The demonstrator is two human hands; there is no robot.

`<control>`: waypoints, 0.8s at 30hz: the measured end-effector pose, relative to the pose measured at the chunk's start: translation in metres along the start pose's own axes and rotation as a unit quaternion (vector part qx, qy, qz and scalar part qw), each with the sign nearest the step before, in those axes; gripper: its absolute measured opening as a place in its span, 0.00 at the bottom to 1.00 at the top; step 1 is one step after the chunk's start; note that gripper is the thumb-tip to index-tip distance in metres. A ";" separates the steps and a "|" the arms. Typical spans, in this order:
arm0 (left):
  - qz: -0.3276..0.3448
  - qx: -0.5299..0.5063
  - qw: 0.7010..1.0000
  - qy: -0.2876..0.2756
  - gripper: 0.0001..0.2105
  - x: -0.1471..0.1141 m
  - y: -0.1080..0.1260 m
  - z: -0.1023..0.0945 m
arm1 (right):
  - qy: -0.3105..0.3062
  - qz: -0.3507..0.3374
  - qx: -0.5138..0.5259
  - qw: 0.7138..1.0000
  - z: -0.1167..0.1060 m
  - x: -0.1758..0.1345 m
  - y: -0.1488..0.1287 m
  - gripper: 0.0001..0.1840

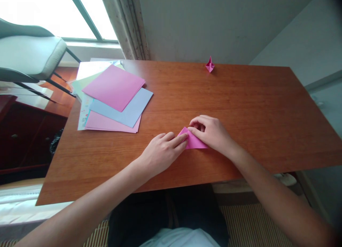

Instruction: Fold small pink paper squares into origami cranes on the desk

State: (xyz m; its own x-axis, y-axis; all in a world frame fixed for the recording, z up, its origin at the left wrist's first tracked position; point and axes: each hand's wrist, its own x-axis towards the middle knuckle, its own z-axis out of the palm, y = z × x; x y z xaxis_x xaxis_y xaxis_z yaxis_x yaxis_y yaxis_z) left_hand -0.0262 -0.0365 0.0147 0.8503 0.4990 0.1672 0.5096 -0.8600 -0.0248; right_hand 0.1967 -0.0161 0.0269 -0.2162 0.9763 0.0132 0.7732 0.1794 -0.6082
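Observation:
A small sheet of pink origami paper (pixel 195 142), folded into a triangle, lies near the front edge of the brown table. Its long straight side faces me and its peak points away. My left hand (pixel 165 151) comes in from the left, with its fingers together and their tips pressing on the triangle's left part; its thumb is hidden. On the right slope, near the peak, my right hand (pixel 212 132) has its thumb on the paper and its index finger curled close above, in a pinch. Both hands are closed on the paper, which they partly cover.
A small folded pink paper figure (pixel 210 65) stands at the table's far edge. To the left lie pink sheets (pixel 114 86), a light blue sheet (pixel 133 106) and other papers. A chair (pixel 32 54) stands beyond the wooden table (pixel 267 115), by the window.

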 end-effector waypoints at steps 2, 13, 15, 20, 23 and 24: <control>0.001 -0.001 1.000 0.003 0.12 0.000 0.000 0.000 | -0.032 0.012 -0.021 0.999 -0.002 0.012 -0.002 0.06; 0.010 0.003 1.000 0.015 0.14 0.000 -0.001 0.000 | -0.079 0.050 -0.055 0.994 -0.006 0.023 -0.008 0.10; 0.013 0.005 1.000 0.016 0.14 -0.001 -0.001 0.001 | -0.079 0.051 -0.059 0.994 -0.006 0.023 -0.008 0.10; 0.018 0.010 1.000 0.007 0.15 -0.001 -0.002 0.001 | -0.079 0.045 -0.066 0.994 -0.005 0.025 -0.005 0.11; 0.020 0.011 1.000 0.003 0.15 -0.001 -0.002 0.000 | -0.082 0.040 -0.060 0.994 -0.006 0.025 -0.004 0.11; 0.019 0.011 1.000 0.001 0.15 -0.001 -0.002 -0.001 | -0.084 0.038 -0.058 0.994 -0.006 0.026 -0.004 0.11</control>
State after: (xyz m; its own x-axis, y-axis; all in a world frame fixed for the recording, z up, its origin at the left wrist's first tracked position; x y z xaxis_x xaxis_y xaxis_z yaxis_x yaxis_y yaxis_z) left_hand -0.0282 -0.0351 0.0152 0.8691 0.4650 0.1685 0.4790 -0.8762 -0.0529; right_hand 0.1921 0.0089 0.0343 -0.2424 0.9556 -0.1677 0.8529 0.1275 -0.5063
